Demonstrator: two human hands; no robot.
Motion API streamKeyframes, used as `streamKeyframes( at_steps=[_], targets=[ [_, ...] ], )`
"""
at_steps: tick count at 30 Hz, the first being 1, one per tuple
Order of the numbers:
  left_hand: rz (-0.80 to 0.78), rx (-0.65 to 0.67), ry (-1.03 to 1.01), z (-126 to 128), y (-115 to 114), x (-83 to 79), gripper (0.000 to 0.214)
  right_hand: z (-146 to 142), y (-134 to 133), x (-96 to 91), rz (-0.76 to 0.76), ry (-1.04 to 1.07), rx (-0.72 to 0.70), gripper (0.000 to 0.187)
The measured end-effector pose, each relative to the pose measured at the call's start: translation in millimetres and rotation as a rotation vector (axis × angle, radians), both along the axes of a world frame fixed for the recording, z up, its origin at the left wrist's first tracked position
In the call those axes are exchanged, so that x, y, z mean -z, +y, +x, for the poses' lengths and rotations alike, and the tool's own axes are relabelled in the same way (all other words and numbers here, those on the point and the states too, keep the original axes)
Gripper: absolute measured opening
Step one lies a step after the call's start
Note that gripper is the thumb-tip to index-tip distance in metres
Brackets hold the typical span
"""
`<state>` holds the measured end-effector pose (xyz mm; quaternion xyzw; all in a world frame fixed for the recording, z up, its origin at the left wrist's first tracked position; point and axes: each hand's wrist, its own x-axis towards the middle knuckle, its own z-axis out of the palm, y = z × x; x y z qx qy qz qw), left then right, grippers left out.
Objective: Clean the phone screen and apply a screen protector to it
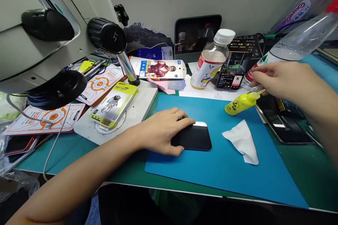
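My left hand (169, 132) rests over the left part of a dark-screened smartphone (196, 137), its thumb and fingers gripping opposite edges against the blue mat (185, 170). The ring finger wears a ring. At the right, my right hand (281, 77) is pinched at the thin nozzle of a yellow squeeze bottle (240, 104). That bottle slants, with its base toward the mat and its nozzle up to the right; whether the base touches is unclear. The fingertips partly hide the nozzle's end. Between the smartphone and the mat's right side lies a crumpled white cloth (243, 142).
A microscope (52, 42) overhangs the left, its white base (145, 95) bearing a battery package (114, 103). Behind the mat stand a drink bottle (208, 63) and a propped phone (235, 66). A water bottle (298, 38) and another phone (287, 126) are at right.
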<state>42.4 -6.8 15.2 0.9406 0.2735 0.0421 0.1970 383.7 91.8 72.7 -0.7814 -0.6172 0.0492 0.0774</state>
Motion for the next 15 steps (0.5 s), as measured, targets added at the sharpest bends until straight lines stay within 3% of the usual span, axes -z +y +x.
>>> streamKeyframes(
  at_steps=[5, 9, 15],
  targets=[
    [-0.014, -0.005, -0.006, -0.2, -0.5, -0.3, 0.074, -2.4, 8.3, 11.7, -0.016, 0.052, 0.005, 0.024],
    [-0.014, 0.0, -0.004, -0.3, -0.2, 0.0, 0.073, 0.5, 13.6, 16.4, -0.014, 0.102, 0.024, 0.04],
    [-0.011, 0.003, -0.009, -0.4, 0.4, 0.8, 0.074, 1.7, 19.8, 21.8, 0.051, 0.054, 0.003, 0.032]
  ],
)
